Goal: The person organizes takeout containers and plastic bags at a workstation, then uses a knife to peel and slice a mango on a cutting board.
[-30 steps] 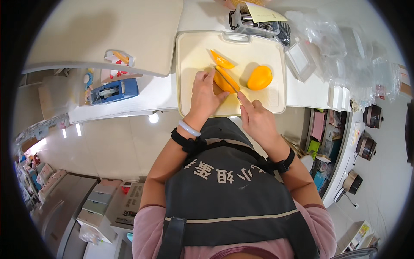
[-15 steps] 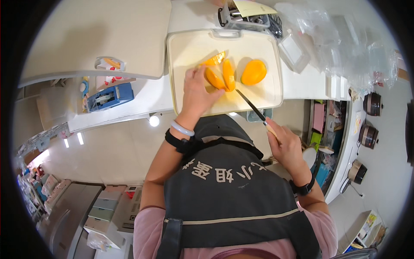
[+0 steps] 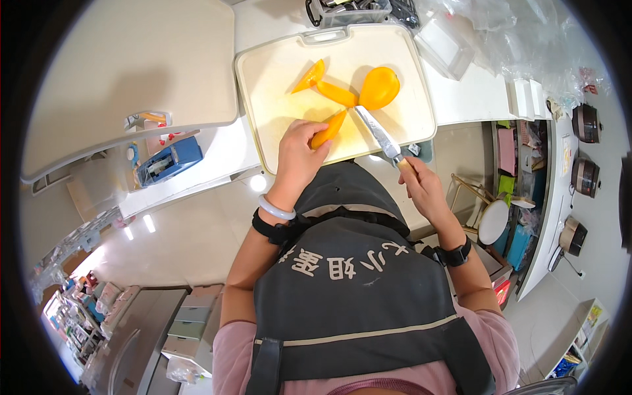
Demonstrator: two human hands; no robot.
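Note:
A pale cutting board (image 3: 266,76) lies on the white counter with pieces of peeled mango on it. My left hand (image 3: 300,146) pinches one mango wedge (image 3: 330,129) on the near part of the board. With my right hand (image 3: 424,189) I hold a knife (image 3: 377,131) by its light handle. Its blade slants over the board, the tip close to the end of a second mango slice (image 3: 337,94). A third slice (image 3: 309,76) lies farther left, and a large rounded mango piece (image 3: 380,88) sits at the far right, against or beside the second slice.
Behind the board stands a clear bin (image 3: 349,16) of utensils. A clear plastic box (image 3: 442,47) and crumpled plastic bags (image 3: 503,43) are at the right. To the left are a large beige panel (image 3: 145,59) and a blue tape dispenser (image 3: 171,161).
My left hand has drawn one wedge toward me, away from the others. The knife has turned to show its flat side, and the remaining slices lie differently. The whole view has shifted.

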